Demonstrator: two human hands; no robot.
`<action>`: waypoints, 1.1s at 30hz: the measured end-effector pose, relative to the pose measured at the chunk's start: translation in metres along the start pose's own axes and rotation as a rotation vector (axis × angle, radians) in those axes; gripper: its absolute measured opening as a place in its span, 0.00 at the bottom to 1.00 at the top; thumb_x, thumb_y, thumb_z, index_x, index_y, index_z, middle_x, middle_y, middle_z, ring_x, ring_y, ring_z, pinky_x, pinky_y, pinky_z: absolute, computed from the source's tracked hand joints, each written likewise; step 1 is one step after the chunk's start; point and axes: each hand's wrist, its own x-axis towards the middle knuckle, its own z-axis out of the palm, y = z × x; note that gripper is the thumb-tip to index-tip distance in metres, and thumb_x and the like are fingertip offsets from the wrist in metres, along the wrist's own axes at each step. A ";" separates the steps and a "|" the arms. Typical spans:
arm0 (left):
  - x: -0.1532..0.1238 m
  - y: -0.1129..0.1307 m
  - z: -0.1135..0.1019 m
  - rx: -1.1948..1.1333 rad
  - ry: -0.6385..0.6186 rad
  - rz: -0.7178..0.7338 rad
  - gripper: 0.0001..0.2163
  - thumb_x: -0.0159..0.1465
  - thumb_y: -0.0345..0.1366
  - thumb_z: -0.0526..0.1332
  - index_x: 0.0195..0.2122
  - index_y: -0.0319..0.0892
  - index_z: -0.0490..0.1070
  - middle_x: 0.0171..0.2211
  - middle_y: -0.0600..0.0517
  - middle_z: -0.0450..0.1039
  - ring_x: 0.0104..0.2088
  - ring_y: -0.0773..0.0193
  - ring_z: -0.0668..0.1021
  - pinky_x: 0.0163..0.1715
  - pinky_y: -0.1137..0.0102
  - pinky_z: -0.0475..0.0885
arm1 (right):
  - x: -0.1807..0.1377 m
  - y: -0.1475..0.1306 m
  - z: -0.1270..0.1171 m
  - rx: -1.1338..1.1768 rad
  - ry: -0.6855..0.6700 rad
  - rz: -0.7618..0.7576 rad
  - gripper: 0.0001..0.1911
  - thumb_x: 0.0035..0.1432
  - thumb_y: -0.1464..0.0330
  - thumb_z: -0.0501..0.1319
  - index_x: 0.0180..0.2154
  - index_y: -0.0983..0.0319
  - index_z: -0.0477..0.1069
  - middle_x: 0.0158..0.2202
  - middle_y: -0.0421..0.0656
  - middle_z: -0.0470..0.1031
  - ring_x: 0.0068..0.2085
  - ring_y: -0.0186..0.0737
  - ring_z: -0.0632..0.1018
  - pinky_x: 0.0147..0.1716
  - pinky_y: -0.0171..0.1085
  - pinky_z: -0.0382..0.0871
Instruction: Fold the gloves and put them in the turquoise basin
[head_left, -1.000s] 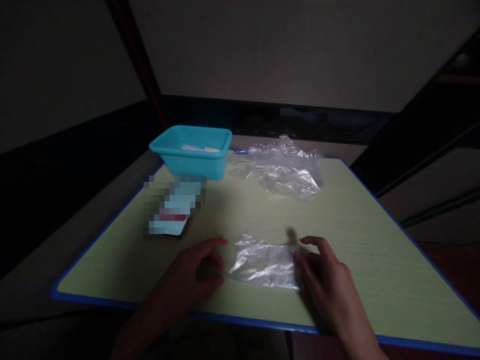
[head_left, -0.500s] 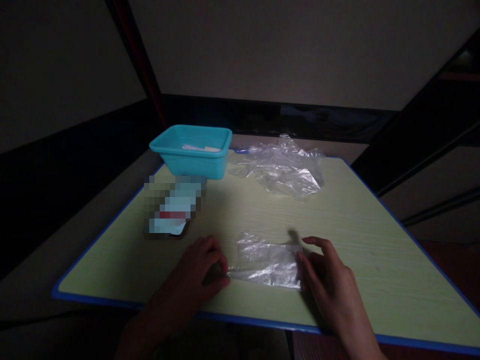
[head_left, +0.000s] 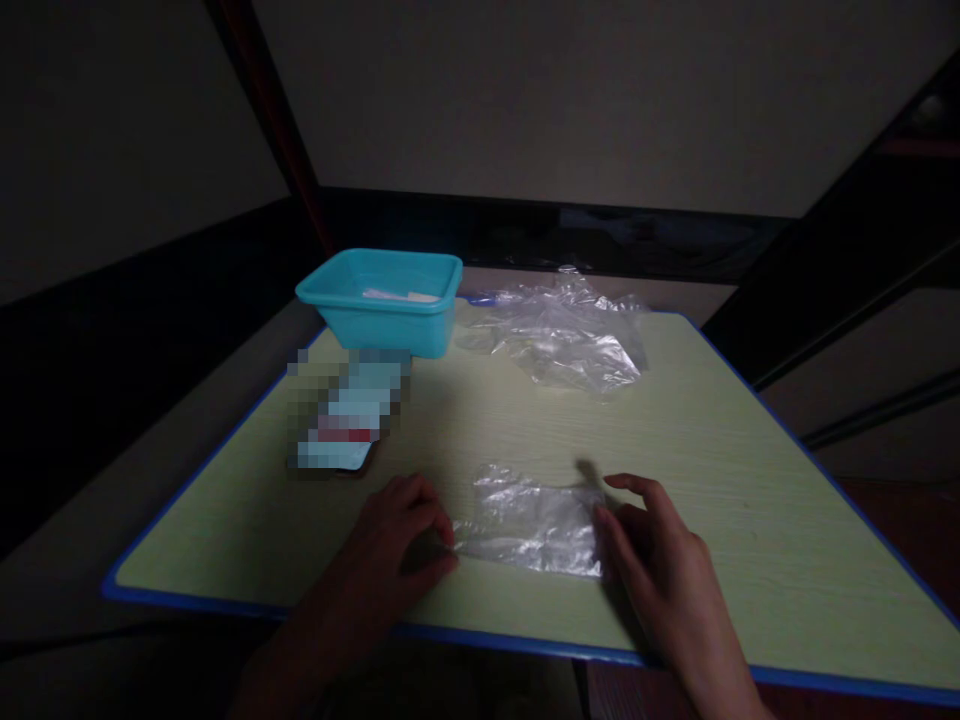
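Note:
A clear plastic bag [head_left: 536,525], flattened and creased, lies near the front edge of the table. At its left corner is my left hand [head_left: 401,545], fingers curled and thumb a little apart, with the tips just touching or beside the film. My right hand [head_left: 660,565] has its thumb against the bag's right edge, the film seemingly pinched between thumb and a curled finger. Its index finger stretches out above, off the bag. The inner fingers of both hands are partly hidden.
A turquoise plastic basin [head_left: 390,325] with pale items inside stands at the back left. In front of it lies a blurred-out phone-like object [head_left: 352,415]. Crumpled clear plastic [head_left: 570,335] covers the back middle. The table [head_left: 750,540] has a blue rim; a wall rises behind.
The bag's left corner, drawn to a narrow fold at my left fingers before, now spreads slightly flatter. Both hands are almost still.

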 end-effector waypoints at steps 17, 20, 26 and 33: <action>0.003 0.007 -0.005 -0.209 -0.053 -0.092 0.05 0.56 0.33 0.55 0.26 0.42 0.69 0.28 0.53 0.70 0.30 0.64 0.73 0.31 0.72 0.65 | -0.001 -0.002 -0.001 -0.013 0.004 0.022 0.10 0.60 0.67 0.49 0.42 0.63 0.60 0.17 0.38 0.70 0.15 0.32 0.68 0.14 0.31 0.58; 0.006 0.015 -0.008 -0.176 -0.052 -0.151 0.05 0.54 0.34 0.55 0.24 0.42 0.68 0.27 0.53 0.70 0.30 0.62 0.72 0.31 0.70 0.65 | -0.001 -0.004 -0.001 -0.051 0.012 0.018 0.10 0.59 0.67 0.49 0.42 0.63 0.61 0.16 0.37 0.68 0.14 0.32 0.67 0.14 0.31 0.57; 0.010 0.027 -0.012 -0.186 -0.101 -0.236 0.01 0.53 0.33 0.54 0.26 0.42 0.63 0.27 0.54 0.68 0.30 0.62 0.72 0.31 0.70 0.66 | 0.000 -0.007 0.001 -0.174 0.054 -0.016 0.11 0.58 0.68 0.48 0.42 0.64 0.61 0.15 0.37 0.67 0.13 0.33 0.67 0.14 0.32 0.58; 0.012 0.022 -0.006 -0.230 -0.079 -0.220 0.05 0.53 0.31 0.55 0.32 0.43 0.63 0.25 0.57 0.67 0.27 0.64 0.71 0.28 0.71 0.64 | -0.001 -0.007 0.004 -0.284 0.070 -0.020 0.12 0.59 0.68 0.46 0.42 0.65 0.62 0.14 0.40 0.69 0.12 0.36 0.68 0.13 0.34 0.57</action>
